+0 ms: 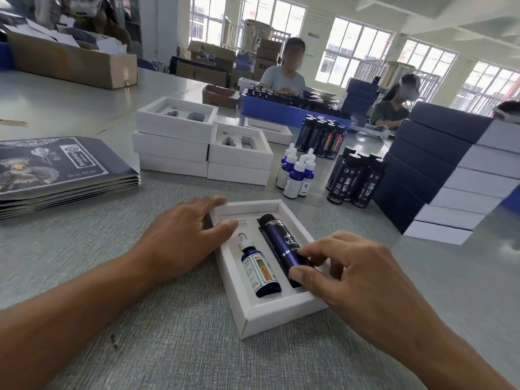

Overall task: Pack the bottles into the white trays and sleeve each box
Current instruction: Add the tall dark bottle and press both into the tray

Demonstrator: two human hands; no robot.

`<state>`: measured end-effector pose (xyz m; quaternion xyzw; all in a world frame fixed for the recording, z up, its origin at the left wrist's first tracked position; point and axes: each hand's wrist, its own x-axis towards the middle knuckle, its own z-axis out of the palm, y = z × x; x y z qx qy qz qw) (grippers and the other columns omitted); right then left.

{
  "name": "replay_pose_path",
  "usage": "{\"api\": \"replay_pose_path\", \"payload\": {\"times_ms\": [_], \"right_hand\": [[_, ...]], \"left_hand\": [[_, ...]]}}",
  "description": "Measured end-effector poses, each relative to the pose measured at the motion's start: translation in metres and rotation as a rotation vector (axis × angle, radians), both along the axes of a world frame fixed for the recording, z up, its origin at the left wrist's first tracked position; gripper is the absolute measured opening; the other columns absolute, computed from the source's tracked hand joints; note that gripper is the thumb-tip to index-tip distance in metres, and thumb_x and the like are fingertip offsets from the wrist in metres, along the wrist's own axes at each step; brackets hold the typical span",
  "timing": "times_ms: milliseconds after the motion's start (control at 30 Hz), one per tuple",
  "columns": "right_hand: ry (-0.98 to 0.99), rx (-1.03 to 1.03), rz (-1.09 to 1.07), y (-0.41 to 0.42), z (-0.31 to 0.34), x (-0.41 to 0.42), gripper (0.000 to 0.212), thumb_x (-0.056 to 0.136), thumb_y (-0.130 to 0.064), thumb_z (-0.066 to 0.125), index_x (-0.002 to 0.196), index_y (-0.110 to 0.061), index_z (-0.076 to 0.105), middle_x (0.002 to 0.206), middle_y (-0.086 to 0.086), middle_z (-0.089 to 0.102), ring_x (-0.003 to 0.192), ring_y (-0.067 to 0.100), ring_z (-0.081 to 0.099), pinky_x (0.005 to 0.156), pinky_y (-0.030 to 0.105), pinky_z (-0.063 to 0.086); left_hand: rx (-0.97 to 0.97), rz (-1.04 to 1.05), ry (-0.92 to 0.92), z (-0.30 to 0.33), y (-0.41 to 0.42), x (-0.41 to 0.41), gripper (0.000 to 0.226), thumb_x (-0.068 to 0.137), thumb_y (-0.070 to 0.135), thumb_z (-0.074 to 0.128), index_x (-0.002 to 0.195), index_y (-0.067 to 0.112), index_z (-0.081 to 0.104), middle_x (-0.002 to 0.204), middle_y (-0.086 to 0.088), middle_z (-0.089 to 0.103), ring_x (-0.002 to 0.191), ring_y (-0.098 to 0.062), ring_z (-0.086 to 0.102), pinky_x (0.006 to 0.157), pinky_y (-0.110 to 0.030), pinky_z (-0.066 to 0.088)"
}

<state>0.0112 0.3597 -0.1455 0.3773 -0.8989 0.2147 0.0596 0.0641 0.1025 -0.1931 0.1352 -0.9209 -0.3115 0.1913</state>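
A packing workshop: stacked white trays (171,142), sleeved boxes (450,175) and a blue crate (270,108) of bottles crowd a long worktable (84,249).

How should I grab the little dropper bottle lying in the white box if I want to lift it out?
Probably pinch the dropper bottle across its round blue body, coming straight down from above. It lies flat in the white tray, so only its top side is free. Its thin white neck looks harder to hold.

White tray (277,319) — matt card; tall bottle (281,246) glossy; table (168,347) finely textured.
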Motion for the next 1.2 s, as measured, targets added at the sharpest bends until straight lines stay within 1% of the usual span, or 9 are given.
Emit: {"api": "replay_pose_path", "payload": {"times_ms": [167, 300, 467, 633, 800, 867, 1000, 1100, 1200], "right_hand": [[-0.043, -0.034, 0.024, 0.005, 0.0, -0.006, 0.06, 0.07, -0.078, 0.044, 0.111, -0.042, 0.068, 0.101, -0.031, 0.059, 0.097, -0.015, 0.05, 0.067, 0.011, 0.038], [-0.064, -0.085, 0.031, 0.005, -0.004, -0.012, 0.044, 0.089, -0.054, 0.049, 0.132, -0.046, 0.053, 0.127, -0.038, 0.047, 0.108, -0.022, 0.041, 0.09, 0.017, 0.041], [-0.086, -0.012, 0.106, -0.001, -0.007, -0.017, 0.041, 0.102, -0.039, 0.043, 0.143, -0.046, 0.043, 0.144, -0.038, 0.034, 0.135, -0.018, 0.02, 0.102, 0.006, 0.018], [-0.085, 0.122, 0.167, -0.005, -0.009, -0.018, 0.039, 0.104, -0.039, 0.039, 0.142, -0.045, 0.044, 0.147, -0.039, 0.031, 0.136, -0.016, 0.014, 0.096, -0.003, 0.006], [-0.231, 0.143, 0.187, -0.003, 0.0, -0.026, 0.039, 0.102, -0.042, 0.043, 0.14, -0.048, 0.046, 0.143, -0.042, 0.032, 0.136, -0.013, 0.015, 0.113, 0.023, 0.011], [-0.244, 0.137, 0.209, 0.001, -0.001, -0.028, 0.041, 0.101, -0.045, 0.041, 0.142, -0.05, 0.042, 0.144, -0.045, 0.028, 0.136, -0.014, 0.012, 0.116, 0.027, 0.011], [-0.269, 0.072, 0.214, 0.003, -0.012, -0.023, 0.041, 0.102, -0.045, 0.042, 0.142, -0.052, 0.039, 0.142, -0.05, 0.023, 0.127, -0.025, 0.018, 0.113, 0.017, 0.016], [-0.259, -0.09, 0.186, 0.007, -0.021, -0.018, 0.041, 0.097, -0.049, 0.05, 0.137, -0.052, 0.046, 0.133, -0.048, 0.04, 0.114, -0.033, 0.034, 0.092, 0.001, 0.031], [-0.193, -0.181, 0.123, 0.015, -0.017, -0.021, 0.057, 0.082, -0.065, 0.056, 0.136, -0.057, 0.041, 0.121, -0.041, 0.047, 0.101, -0.024, 0.051, 0.075, 0.004, 0.045]], "left_hand": [[-0.013, 0.009, -0.008, -0.001, 0.001, -0.001, 0.063, 0.088, 0.063, 0.05, 0.145, 0.038, 0.041, 0.143, 0.004, 0.053, 0.105, -0.006, 0.045, 0.088, -0.031, 0.041], [0.005, 0.003, -0.009, -0.002, 0.002, 0.0, 0.064, 0.087, 0.064, 0.049, 0.145, 0.039, 0.041, 0.14, 0.004, 0.054, 0.103, -0.006, 0.047, 0.085, -0.029, 0.04], [0.017, 0.005, -0.014, -0.001, 0.003, -0.001, 0.062, 0.088, 0.062, 0.05, 0.145, 0.039, 0.041, 0.139, 0.003, 0.055, 0.102, -0.005, 0.046, 0.083, -0.027, 0.038], [0.027, -0.002, 0.014, 0.0, 0.003, 0.001, 0.058, 0.089, 0.059, 0.052, 0.144, 0.038, 0.044, 0.137, 0.004, 0.056, 0.105, -0.005, 0.046, 0.086, -0.028, 0.037], [0.038, 0.001, 0.007, -0.001, 0.002, 0.0, 0.059, 0.089, 0.059, 0.052, 0.144, 0.038, 0.043, 0.139, 0.005, 0.055, 0.105, -0.004, 0.046, 0.086, -0.028, 0.037], [0.042, 0.002, 0.018, 0.0, 0.003, 0.001, 0.059, 0.089, 0.059, 0.053, 0.144, 0.038, 0.044, 0.138, 0.005, 0.056, 0.104, -0.004, 0.048, 0.085, -0.027, 0.037], [0.027, 0.001, 0.016, 0.0, 0.003, 0.002, 0.059, 0.09, 0.061, 0.051, 0.144, 0.039, 0.044, 0.138, 0.006, 0.055, 0.105, -0.003, 0.047, 0.086, -0.026, 0.036], [0.024, -0.004, 0.01, 0.0, 0.003, 0.003, 0.063, 0.087, 0.065, 0.048, 0.144, 0.038, 0.044, 0.141, 0.005, 0.054, 0.107, -0.004, 0.046, 0.088, -0.028, 0.036], [0.021, -0.002, -0.003, 0.001, 0.004, 0.003, 0.065, 0.086, 0.066, 0.047, 0.145, 0.039, 0.042, 0.142, 0.003, 0.054, 0.106, -0.004, 0.045, 0.087, -0.028, 0.036]]}}
